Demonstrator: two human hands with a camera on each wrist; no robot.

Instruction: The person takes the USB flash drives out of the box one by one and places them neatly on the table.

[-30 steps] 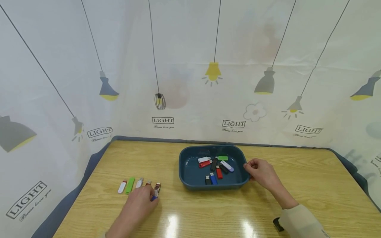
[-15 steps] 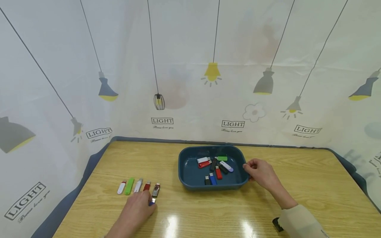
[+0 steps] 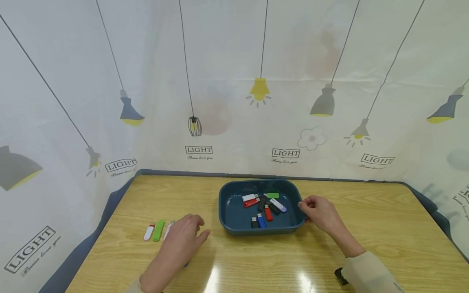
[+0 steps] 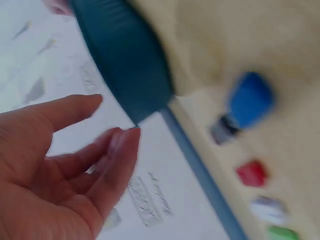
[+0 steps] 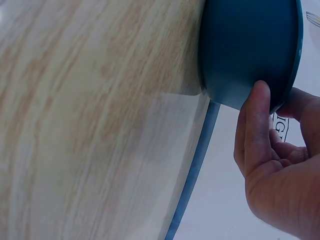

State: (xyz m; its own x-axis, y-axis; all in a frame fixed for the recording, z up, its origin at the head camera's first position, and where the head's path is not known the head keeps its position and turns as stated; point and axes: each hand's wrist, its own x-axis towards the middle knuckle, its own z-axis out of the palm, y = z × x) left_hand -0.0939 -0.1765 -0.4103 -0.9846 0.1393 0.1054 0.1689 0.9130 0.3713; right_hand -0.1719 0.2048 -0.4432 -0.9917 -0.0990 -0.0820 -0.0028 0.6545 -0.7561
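Note:
My left hand (image 3: 181,240) is raised over a row of USB sticks, fingers spread apart and holding nothing. From under it, a white-and-red USB stick (image 3: 149,232), a green USB stick (image 3: 158,230) and part of a white one (image 3: 168,229) show; the others are mostly hidden. The left wrist view shows a blue USB stick (image 4: 251,100) lying on the table, with a red one (image 4: 252,173) beyond it. My right hand (image 3: 322,211) pinches the right rim of a dark blue plastic tub (image 3: 234,211), thumb and fingers on either side of its wall (image 5: 245,55).
Several USB sticks lie mixed in the tub, among them a red one (image 3: 268,213) and a blue one (image 3: 261,221). A wooden table (image 3: 264,264) carries everything. Behind it hangs a lamp-print curtain (image 3: 234,101). A small black object (image 3: 340,276) sits beside the right sleeve.
My left hand let go of the blue USB stick below the row, rose, spread its fingers and moved toward the tub. My right hand stayed on the tub's rim.

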